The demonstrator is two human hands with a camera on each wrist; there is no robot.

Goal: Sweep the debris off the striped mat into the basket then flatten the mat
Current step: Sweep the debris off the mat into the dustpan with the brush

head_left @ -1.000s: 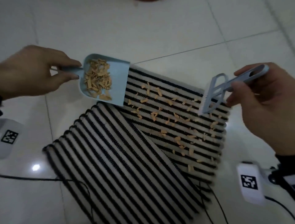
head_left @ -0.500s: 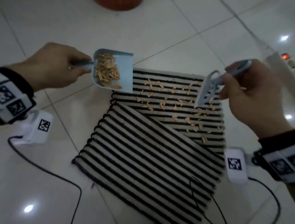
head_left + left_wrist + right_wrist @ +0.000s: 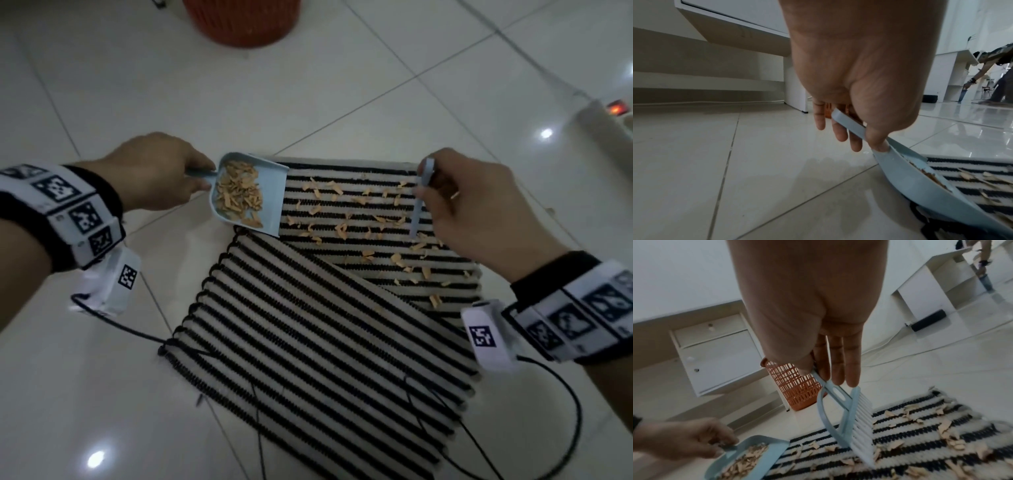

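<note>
The left hand (image 3: 157, 171) grips the dustpan (image 3: 248, 195) handle; the right hand (image 3: 479, 209) pinches the brush (image 3: 854, 423) handle. Debris (image 3: 342, 229) lies on the folded striped mat (image 3: 308, 325), frame centre. Orange basket (image 3: 241, 19): top edge, on white floor tiles (image 3: 102, 85), before white cabinets (image 3: 715, 353).

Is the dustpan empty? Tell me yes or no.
No, the dustpan in the left hand holds a pile of tan chips.
</note>
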